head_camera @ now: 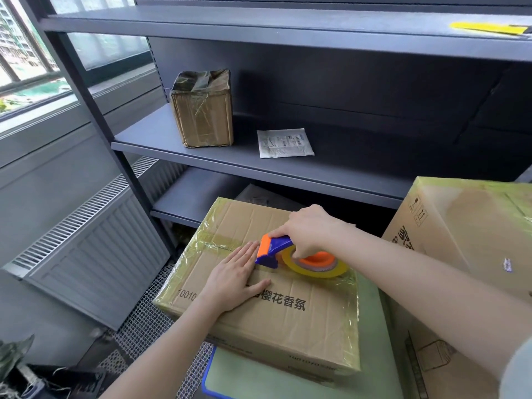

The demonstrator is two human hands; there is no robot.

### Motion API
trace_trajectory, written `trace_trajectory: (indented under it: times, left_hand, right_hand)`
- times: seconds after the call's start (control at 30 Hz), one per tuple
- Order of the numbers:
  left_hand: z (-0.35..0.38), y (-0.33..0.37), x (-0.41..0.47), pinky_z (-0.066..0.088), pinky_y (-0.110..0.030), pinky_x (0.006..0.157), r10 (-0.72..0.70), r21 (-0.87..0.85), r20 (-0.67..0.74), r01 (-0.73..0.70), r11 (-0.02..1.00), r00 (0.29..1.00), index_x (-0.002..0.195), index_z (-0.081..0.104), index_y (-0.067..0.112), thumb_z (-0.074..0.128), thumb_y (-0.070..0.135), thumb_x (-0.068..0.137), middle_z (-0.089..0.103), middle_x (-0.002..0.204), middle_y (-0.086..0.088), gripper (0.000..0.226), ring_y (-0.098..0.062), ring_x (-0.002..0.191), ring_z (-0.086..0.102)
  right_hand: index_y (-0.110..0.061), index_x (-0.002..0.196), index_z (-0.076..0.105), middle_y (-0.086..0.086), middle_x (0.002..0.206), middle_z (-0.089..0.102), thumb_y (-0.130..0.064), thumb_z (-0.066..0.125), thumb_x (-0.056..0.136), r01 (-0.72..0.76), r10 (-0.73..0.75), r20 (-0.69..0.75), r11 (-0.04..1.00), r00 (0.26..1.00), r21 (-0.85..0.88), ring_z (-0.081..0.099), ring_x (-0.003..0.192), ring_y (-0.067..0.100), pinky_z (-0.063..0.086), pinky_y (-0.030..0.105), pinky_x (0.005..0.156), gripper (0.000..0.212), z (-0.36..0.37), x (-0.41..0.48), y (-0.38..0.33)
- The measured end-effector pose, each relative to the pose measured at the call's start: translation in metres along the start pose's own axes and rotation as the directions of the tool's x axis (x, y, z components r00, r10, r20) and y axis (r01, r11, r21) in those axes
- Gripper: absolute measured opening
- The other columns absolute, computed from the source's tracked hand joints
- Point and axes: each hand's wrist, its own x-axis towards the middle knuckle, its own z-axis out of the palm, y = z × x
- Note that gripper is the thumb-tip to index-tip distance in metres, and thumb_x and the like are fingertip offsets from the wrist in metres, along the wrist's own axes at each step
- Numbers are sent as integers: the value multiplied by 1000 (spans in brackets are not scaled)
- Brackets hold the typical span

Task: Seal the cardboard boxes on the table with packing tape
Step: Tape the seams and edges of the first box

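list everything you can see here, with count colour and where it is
middle box: one, brown cardboard with tape on its edges, centre, on the green surface
big box: one, brown cardboard, right edge of the view
tape dispenser: one, blue and orange with a yellowish roll, on top of the middle box
small box: one, brown, taped over, middle shelf at left
packet: one, white, middle shelf, right of the small box
flat yellow item: one, top shelf at right
shelving: one unit, dark grey, behind the boxes
radiator: one, grey, left, below the window
green surface: one, pale green with blue edge, under the middle box
left hand: fingers flat on the middle box
right hand: grips the tape dispenser
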Motion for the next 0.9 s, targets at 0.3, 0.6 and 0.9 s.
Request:
trace_trajectory:
  times: [0.3, 0.6, 0.9]
  left_hand:
    - [2, -3, 0, -14, -15, 108, -19, 4, -14, 19, 1000, 1000, 150, -2, 21, -13, 82, 66, -13, 147, 13, 105, 2, 136, -13]
    - [2, -1, 1, -9, -15, 109, -64, -50, 17, 65, 997, 998, 151, 7, 22, -17, 89, 55, 1, 156, 12, 119, 7, 133, -9]
    - [-5, 11, -1, -6, -16, 110, -99, -23, 18, 100, 995, 995, 151, 10, 21, -9, 92, 55, 1, 154, 14, 121, 0, 142, 1]
  right_hand:
    - [-48, 144, 20, -2, 92, 42, -26, 48, 89, -13, 10, 66, 999, 998, 43, 42, 79, 20, 26, 27, 49, 65, -1, -10, 3]
    - [-53, 140, 27, -5, 88, 47, -22, 53, 80, -73, 53, 131, 986, 990, 147, 46, 74, 17, 31, 27, 49, 72, 6, -45, 25]
    - [-49, 144, 19, -4, 90, 45, -27, 56, 84, -129, 108, 127, 977, 986, 170, 44, 74, 14, 39, 28, 59, 74, 31, -105, 47]
